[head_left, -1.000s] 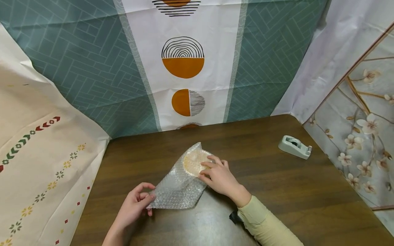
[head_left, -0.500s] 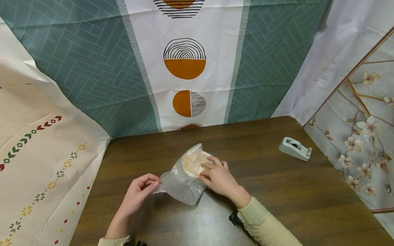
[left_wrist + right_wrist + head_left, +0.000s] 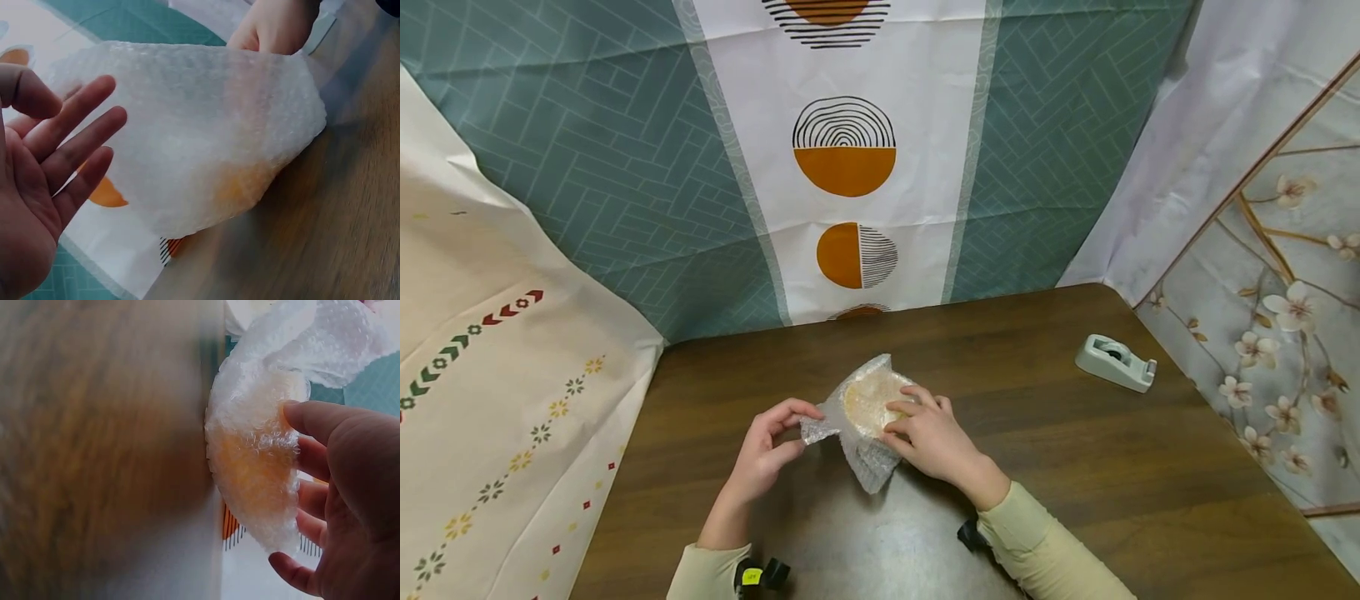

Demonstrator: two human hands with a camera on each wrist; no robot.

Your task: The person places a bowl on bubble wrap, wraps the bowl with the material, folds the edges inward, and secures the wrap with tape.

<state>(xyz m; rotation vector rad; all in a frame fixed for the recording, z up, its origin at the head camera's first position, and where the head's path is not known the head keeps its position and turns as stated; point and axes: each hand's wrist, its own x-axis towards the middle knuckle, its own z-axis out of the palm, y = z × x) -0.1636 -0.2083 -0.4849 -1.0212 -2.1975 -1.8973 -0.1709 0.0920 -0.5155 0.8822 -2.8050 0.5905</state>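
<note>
A sheet of bubble wrap point(image 3: 871, 467) lies partly folded around a round, pale yellow-orange thing point(image 3: 859, 400) near the middle of the table; the wrap blurs what that thing is. My left hand point(image 3: 767, 454) pinches a free end of the wrap on the left, lifted off the table. In the left wrist view, its other fingers point(image 3: 87, 134) are spread out. From the right, my right hand point(image 3: 928, 429) holds the wrapped round thing. The right wrist view shows the thumb point(image 3: 312, 419) on one side of the bundle and the fingers behind it.
A pale tape dispenser point(image 3: 1116, 363) stands at the table's right. The brown wooden table point(image 3: 1022, 358) meets a patterned cloth point(image 3: 842, 167) at its back. More cloths hang at the left and right.
My left hand has moved up and right, bringing the wrap's left end toward the round thing. The spread of loose wrap is smaller. My right hand has stayed in place.
</note>
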